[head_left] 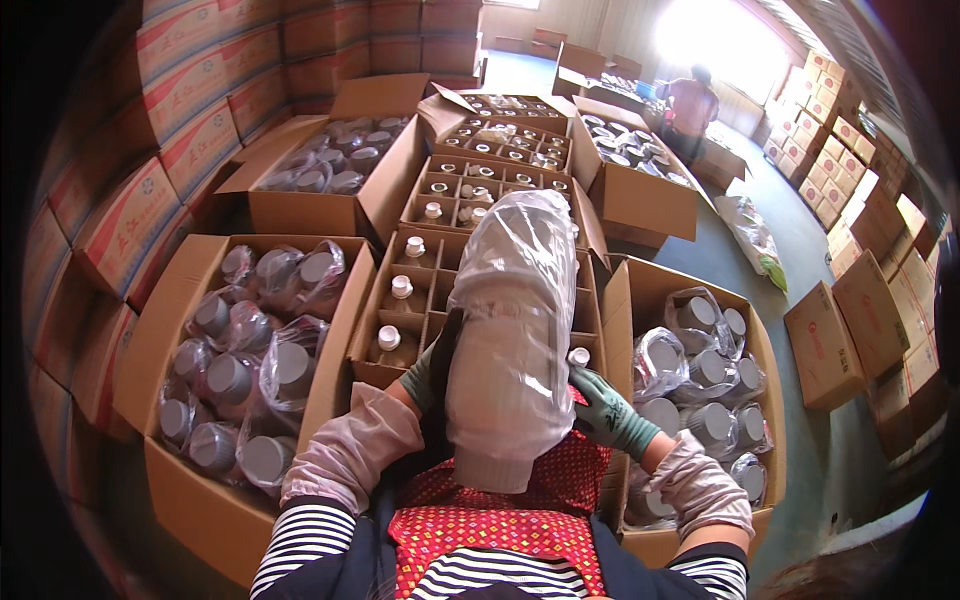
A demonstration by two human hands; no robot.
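Note:
A large flask (510, 340) in a clear plastic bag hangs tilted in front of me, its ribbed grey cap toward my body. My left hand (432, 372), in a dark green glove, grips its left side; most of the fingers are hidden behind it. Against the lower right side my right hand (608, 412) is closed, in a green glove, fingertips partly hidden. Beneath the flask stands a divided carton (365, 335) with white-stoppered bottles in its cells; one white stopper (578, 356) shows just beyond my right fingers.
Open cartons of bagged, grey-capped flasks stand at my left (335, 400) and right (620, 320). More open cartons (300, 212) lie ahead. Stacked boxes (130, 215) wall the left; others (825, 345) stand on the right. Another person (692, 110) stands far off, near a bright window.

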